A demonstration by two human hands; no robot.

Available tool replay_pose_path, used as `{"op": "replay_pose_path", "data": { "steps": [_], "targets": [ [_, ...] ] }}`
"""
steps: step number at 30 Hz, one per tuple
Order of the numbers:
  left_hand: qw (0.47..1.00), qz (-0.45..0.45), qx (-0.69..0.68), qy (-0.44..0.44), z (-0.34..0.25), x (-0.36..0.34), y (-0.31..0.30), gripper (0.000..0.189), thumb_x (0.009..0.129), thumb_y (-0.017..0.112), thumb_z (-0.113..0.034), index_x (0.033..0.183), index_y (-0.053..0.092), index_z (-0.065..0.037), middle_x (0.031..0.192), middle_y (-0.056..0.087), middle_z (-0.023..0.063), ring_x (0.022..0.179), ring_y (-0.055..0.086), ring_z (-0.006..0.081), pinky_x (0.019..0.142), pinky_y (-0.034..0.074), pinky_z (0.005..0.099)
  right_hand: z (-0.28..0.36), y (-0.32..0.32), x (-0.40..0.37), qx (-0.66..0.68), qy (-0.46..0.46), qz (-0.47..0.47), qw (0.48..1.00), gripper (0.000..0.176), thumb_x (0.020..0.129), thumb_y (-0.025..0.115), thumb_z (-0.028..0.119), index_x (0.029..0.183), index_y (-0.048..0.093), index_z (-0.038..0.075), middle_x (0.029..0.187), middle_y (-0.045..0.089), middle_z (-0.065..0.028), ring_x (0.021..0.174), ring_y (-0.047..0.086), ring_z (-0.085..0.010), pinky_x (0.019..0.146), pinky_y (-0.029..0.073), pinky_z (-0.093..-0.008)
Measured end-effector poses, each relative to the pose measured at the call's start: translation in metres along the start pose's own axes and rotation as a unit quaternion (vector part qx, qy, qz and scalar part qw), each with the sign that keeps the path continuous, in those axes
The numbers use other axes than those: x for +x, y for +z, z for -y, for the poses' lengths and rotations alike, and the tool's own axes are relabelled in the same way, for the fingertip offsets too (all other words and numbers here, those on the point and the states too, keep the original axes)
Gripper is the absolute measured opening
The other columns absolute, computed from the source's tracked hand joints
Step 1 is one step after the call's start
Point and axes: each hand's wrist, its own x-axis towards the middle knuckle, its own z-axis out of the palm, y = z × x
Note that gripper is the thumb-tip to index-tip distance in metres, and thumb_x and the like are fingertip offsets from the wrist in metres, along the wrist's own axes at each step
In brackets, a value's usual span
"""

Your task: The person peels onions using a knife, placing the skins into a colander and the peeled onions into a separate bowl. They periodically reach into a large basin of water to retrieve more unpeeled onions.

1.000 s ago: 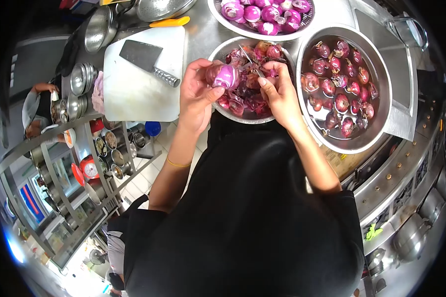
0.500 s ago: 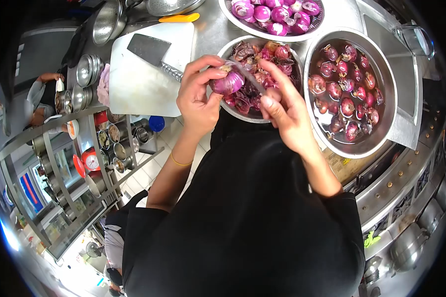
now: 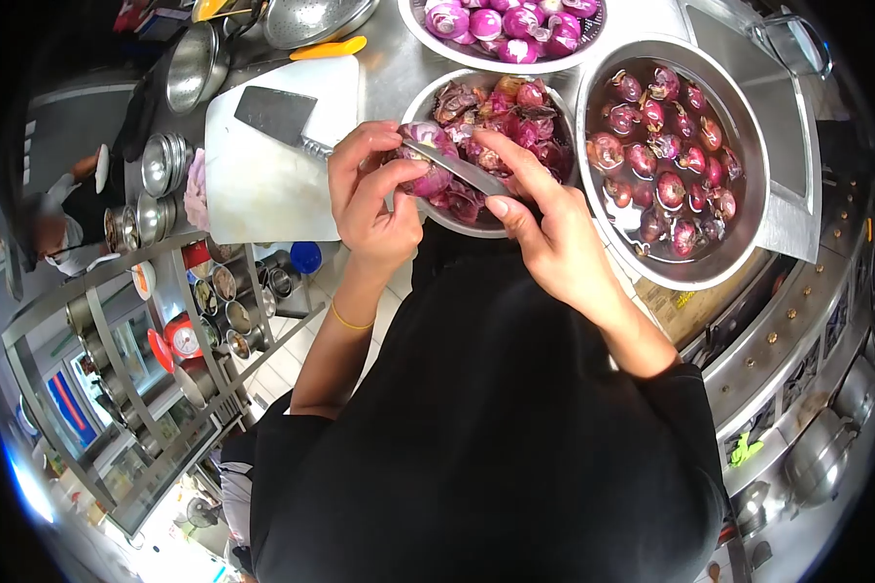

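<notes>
My left hand (image 3: 372, 189) grips a red onion (image 3: 430, 182) by its sides, with the fingers curled over it. A small knife (image 3: 465, 171) is held in my right hand (image 3: 551, 228); its blade lies across the onion's top, the tip close to my left fingers. Both hands are above a metal bowl (image 3: 413, 115) of loose purple skins (image 3: 530, 121). To the right, whole unpeeled onions (image 3: 671, 189) sit in brownish water in a large steel basin (image 3: 760, 199). Peeled, glossy purple onions (image 3: 520, 21) fill a colander (image 3: 436, 51) at the back.
A cleaver (image 3: 275, 115) lies on a white cutting board (image 3: 262, 199) to my left, its handle toward my left hand. Behind the board are a yellow-handled tool (image 3: 329, 49) and metal bowls (image 3: 192, 73). Another person (image 3: 63, 228) stands at far left, beyond a metal shelf rack (image 3: 102, 379).
The knife blade has swung flatter and now lies across the onion. Both hands have shifted slightly left in view, and the whole scene has moved a little as my head turned.
</notes>
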Motion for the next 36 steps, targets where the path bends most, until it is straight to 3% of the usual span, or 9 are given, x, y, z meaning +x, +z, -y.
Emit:
{"op": "replay_pose_path", "data": {
  "steps": [3, 6, 9, 13, 15, 20, 25, 33, 36],
  "targets": [
    [1.0, -0.012, -0.015, -0.02, 0.004, -0.003, 0.001, 0.042, 0.054, 0.042, 0.02, 0.086, 0.06, 0.0, 0.107, 0.049, 0.0135, 0.105, 0.054, 0.0313, 0.087, 0.053, 0.0393, -0.017, 0.002, 0.005, 0.009, -0.03, -0.059, 0.998, 0.041, 0.091, 0.051, 0.002, 0.132, 0.046, 0.007, 0.108, 0.063, -0.0211, 0.09, 0.067, -0.0275, 0.077, 0.048, -0.0323],
    [0.999, -0.002, -0.019, -0.039, 0.001, -0.003, 0.0, 0.039, 0.059, 0.046, 0.023, 0.087, 0.057, -0.001, 0.111, 0.046, 0.0146, 0.105, 0.052, 0.0314, 0.091, 0.047, 0.0411, -0.012, -0.006, 0.002, 0.057, 0.099, -0.023, 0.993, 0.042, 0.092, 0.05, 0.003, 0.133, 0.046, 0.006, 0.111, 0.063, -0.0166, 0.087, 0.063, -0.0157, 0.082, 0.046, -0.0278],
    [0.999, -0.022, -0.004, -0.037, -0.001, 0.0, 0.002, 0.041, 0.053, 0.044, 0.019, 0.084, 0.061, 0.0, 0.107, 0.049, 0.013, 0.103, 0.054, 0.0312, 0.085, 0.053, 0.0395, -0.01, 0.007, -0.002, 0.067, -0.027, 0.013, 0.997, 0.046, 0.091, 0.05, 0.003, 0.136, 0.043, 0.007, 0.123, 0.058, -0.016, 0.099, 0.063, -0.0214, 0.088, 0.044, -0.0279],
    [1.0, 0.008, 0.03, 0.001, -0.003, 0.0, -0.003, 0.04, 0.052, 0.046, 0.019, 0.084, 0.061, 0.0, 0.106, 0.049, 0.0132, 0.102, 0.054, 0.0311, 0.082, 0.052, 0.0391, 0.003, 0.007, 0.002, 0.047, 0.083, 0.066, 0.993, 0.043, 0.092, 0.049, 0.003, 0.135, 0.045, 0.006, 0.121, 0.06, -0.0146, 0.104, 0.062, -0.0241, 0.09, 0.045, -0.0301],
    [0.999, 0.01, 0.031, 0.001, -0.005, -0.001, -0.004, 0.038, 0.051, 0.048, 0.018, 0.082, 0.062, -0.001, 0.104, 0.049, 0.0135, 0.101, 0.053, 0.0311, 0.081, 0.051, 0.0395, -0.008, 0.014, 0.003, 0.061, -0.033, 0.014, 0.998, 0.04, 0.093, 0.05, 0.003, 0.133, 0.049, 0.006, 0.102, 0.067, -0.0082, 0.074, 0.057, -0.0148, 0.073, 0.047, -0.0246],
    [0.997, -0.029, -0.049, -0.048, 0.001, -0.011, -0.001, 0.036, 0.058, 0.051, 0.018, 0.09, 0.057, 0.0, 0.108, 0.047, 0.0141, 0.103, 0.053, 0.0287, 0.088, 0.048, 0.039, -0.026, 0.016, 0.011, 0.288, 0.053, -0.02, 0.956, 0.04, 0.096, 0.048, 0.009, 0.135, 0.048, 0.009, 0.061, 0.041, 0.0049, 0.054, 0.034, -0.0041, 0.049, 0.03, -0.0178],
    [0.979, -0.04, -0.172, -0.101, 0.0, -0.012, 0.005, 0.04, 0.068, 0.057, 0.015, 0.104, 0.047, 0.0, 0.113, 0.043, 0.015, 0.105, 0.051, 0.025, 0.092, 0.045, 0.0365, -0.026, 0.013, 0.009, 0.387, 0.083, 0.006, 0.918, 0.04, 0.097, 0.046, 0.01, 0.136, 0.046, 0.008, 0.06, 0.041, 0.0035, 0.05, 0.033, -0.0043, 0.046, 0.029, -0.0183],
    [0.943, -0.028, -0.232, -0.238, -0.001, -0.017, 0.004, 0.052, 0.069, 0.061, 0.015, 0.113, 0.039, -0.004, 0.114, 0.044, 0.0158, 0.104, 0.05, 0.0214, 0.091, 0.044, 0.0325, -0.016, -0.002, 0.008, 0.344, 0.031, -0.035, 0.938, 0.042, 0.098, 0.044, 0.013, 0.14, 0.041, 0.007, 0.06, 0.04, 0.0042, 0.05, 0.034, -0.0036, 0.047, 0.029, -0.0179],
    [0.972, -0.024, -0.148, -0.179, 0.004, -0.016, 0.004, 0.052, 0.066, 0.06, 0.016, 0.11, 0.041, -0.004, 0.113, 0.043, 0.0148, 0.105, 0.048, 0.0212, 0.091, 0.044, 0.0327, -0.015, -0.005, 0.005, 0.223, 0.034, -0.013, 0.974, 0.053, 0.096, 0.047, 0.012, 0.146, 0.028, 0.011, 0.062, 0.04, 0.0044, 0.056, 0.037, -0.0041, 0.052, 0.033, -0.0181]
  ]
}}
